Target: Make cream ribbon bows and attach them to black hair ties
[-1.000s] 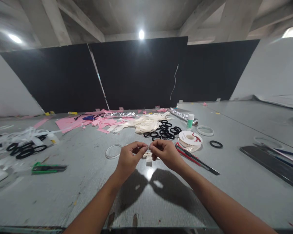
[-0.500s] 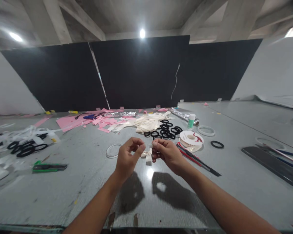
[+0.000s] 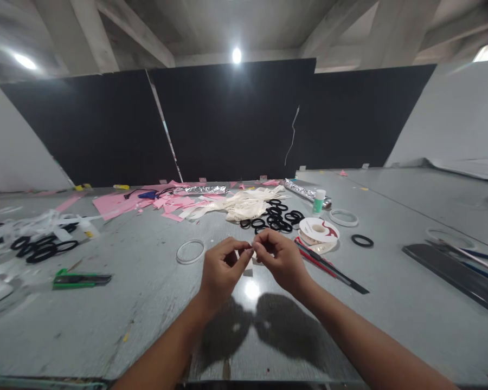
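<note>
My left hand (image 3: 224,267) and my right hand (image 3: 282,259) meet over the grey table, thumbs and forefingers pinched tip to tip. Whatever lies between those fingertips is too small to make out. Just behind and below them shows a piece of cream ribbon (image 3: 249,268), mostly hidden by the fingers; I cannot tell if it is held or lies on the table. A pile of black hair ties (image 3: 277,219) sits beyond my right hand. Left of my left hand lies a pale ring (image 3: 190,252).
A ribbon spool (image 3: 319,229), a red and black utility knife (image 3: 329,265) and a black ring (image 3: 362,240) lie to the right. Cream ribbon strips (image 3: 248,203) and pink scraps (image 3: 117,203) spread along the back. A green cutter (image 3: 82,279) lies left; a glue stick (image 3: 319,201) stands upright.
My two hands have come together, closing the gap between their fingertips. More of the cream ribbon is now covered by the fingers.
</note>
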